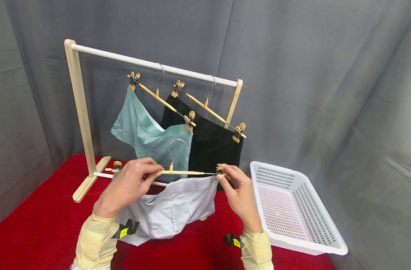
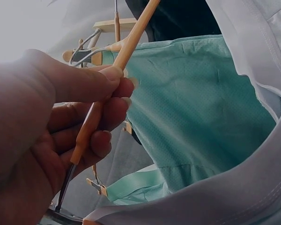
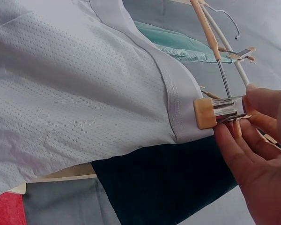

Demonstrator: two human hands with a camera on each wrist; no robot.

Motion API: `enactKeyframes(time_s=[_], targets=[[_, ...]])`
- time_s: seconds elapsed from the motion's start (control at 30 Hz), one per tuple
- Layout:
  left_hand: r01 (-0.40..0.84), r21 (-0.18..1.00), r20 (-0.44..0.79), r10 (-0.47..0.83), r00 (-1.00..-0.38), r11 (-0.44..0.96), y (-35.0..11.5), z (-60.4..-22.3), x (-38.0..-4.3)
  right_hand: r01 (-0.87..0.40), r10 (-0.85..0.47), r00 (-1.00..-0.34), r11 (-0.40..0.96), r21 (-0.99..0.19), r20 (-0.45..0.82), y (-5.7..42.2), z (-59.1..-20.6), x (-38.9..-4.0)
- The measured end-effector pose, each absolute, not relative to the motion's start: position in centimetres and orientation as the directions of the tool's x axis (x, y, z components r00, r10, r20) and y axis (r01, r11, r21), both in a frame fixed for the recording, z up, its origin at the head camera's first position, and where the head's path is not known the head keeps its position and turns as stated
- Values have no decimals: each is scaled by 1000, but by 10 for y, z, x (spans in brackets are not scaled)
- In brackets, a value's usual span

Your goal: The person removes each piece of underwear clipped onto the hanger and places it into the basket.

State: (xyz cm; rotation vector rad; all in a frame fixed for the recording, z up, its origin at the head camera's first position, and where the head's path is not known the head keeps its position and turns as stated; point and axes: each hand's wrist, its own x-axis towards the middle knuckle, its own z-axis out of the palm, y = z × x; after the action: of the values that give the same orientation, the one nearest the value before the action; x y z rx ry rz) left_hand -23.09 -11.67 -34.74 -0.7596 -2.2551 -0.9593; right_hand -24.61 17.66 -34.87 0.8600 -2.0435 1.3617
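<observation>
Pinching the bar of a wooden hanger (image 1: 183, 173), the left hand (image 1: 129, 183) sits at eight o'clock in the head view, its grip closed with the thumb against the fingers. At five o'clock the right hand (image 1: 240, 191) has its grip on the right-end clip (image 3: 205, 114); whether it squeezes the clip or merely steadies it, I cannot tell. Below the bar, at seven o'clock, hangs the white garment (image 1: 171, 217) above the red-covered bench (image 1: 40, 221). In the right wrist view the clip's pad lies over one corner of the waistband; the other corner appears caught by the left-end clip (image 1: 117, 166), though the hand partly hides that join. Clipping therefore looks all but done, while the hook (image 1: 177, 140) stands free of the rack, so hanging this piece seems to be what is left. A white basket (image 1: 303, 244) rests at four o'clock. Farther back, two pieces look finished: a teal garment (image 1: 161, 150) at nine o'clock and a black garment (image 1: 213, 144) near the dial's centre, both on hangers hooked over the white rail (image 1: 124, 57), which runs from ten to one o'clock
</observation>
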Motion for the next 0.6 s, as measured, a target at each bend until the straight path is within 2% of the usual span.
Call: enactKeyframes(time_s=[0.6], targets=[[680,435,670,293,-683,590,-115,-347,-231,-789,-233,-606,292,-540,760,181,-352,-252]])
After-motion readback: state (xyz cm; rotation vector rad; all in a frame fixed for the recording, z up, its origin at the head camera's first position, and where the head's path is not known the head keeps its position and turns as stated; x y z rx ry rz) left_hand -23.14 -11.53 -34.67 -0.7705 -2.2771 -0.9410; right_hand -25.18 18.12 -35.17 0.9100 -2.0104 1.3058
